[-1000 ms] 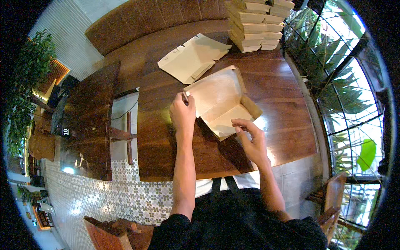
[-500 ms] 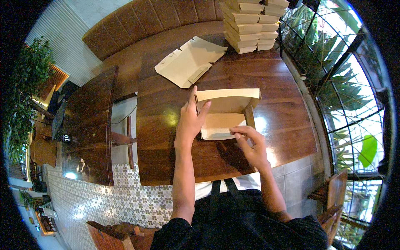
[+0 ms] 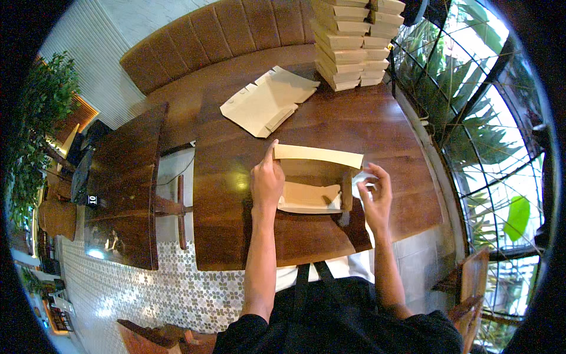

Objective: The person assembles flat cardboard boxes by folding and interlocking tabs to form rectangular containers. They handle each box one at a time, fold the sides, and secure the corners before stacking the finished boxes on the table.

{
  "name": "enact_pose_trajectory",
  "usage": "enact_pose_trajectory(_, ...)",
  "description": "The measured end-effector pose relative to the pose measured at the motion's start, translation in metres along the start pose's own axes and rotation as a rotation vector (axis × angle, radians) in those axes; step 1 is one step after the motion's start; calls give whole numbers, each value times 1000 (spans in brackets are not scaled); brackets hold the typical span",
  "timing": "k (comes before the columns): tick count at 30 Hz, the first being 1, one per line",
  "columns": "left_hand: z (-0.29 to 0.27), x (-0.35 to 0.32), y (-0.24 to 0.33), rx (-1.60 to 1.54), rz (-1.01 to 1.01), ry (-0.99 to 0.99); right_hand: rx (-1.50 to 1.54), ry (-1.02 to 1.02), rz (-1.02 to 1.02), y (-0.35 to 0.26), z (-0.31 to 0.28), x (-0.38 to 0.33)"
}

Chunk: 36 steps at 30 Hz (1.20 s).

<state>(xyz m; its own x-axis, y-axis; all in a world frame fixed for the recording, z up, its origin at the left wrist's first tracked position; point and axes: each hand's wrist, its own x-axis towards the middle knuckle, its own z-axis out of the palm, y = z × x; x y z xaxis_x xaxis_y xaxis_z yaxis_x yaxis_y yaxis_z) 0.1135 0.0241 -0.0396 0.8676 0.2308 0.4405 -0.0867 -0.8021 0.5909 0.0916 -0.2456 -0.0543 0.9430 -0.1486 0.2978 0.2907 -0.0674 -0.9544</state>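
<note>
A partly folded cardboard box point(image 3: 312, 204), pale brown, stands on the table in front of me with its raised lid point(image 3: 318, 156) tilted over it. At the box's left side is my left hand point(image 3: 267, 184), closed on that edge with its fingers running up along the lid's corner. My right hand point(image 3: 377, 192) is just off the right side, fingers bent and thumb apart, nothing visible in it. Farther off, a flat unfolded cardboard box blank point(image 3: 268, 101) lies on the tabletop.
Tall stacks of folded cardboard boxes point(image 3: 354, 50) stand at the far right of the wooden table point(image 3: 230, 236). A brown padded bench point(image 3: 224, 41) runs behind. Another wooden table point(image 3: 127, 194) is to the left, wooden chairs point(image 3: 156, 336) are near me, and a gridded window point(image 3: 471, 118) is on the right.
My right hand has moved from the box's front edge out to its right side. The lid has tipped forward and down, while my left hand stays at the left edge.
</note>
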Motion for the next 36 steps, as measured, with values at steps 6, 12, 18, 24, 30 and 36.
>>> enact_pose_trajectory(6, 16, 5, -33, -180, 16, 63, -320, -80, -13, 56, 32, 61)
enact_pose_trajectory(12, 44, 5, -90, -514, -319, -29, -292, -254, -95, 91, 61, 118)
enact_pose_trajectory(18, 62, 53, -114, -665, -347, -156, -114, -117, -129, 105, 94, 157)
enact_pose_trajectory(24, 86, 103, -117, -679, -334, -95, 100, -9, -47, 128, 130, 201)
enact_pose_trajectory(30, 73, 107, -126, -550, -393, -145, 186, -147, 146, 149, 128, 201)
enact_pose_trajectory(36, 69, 122, -109, -682, -379, -82, 19, -130, 87, 138, 132, 201)
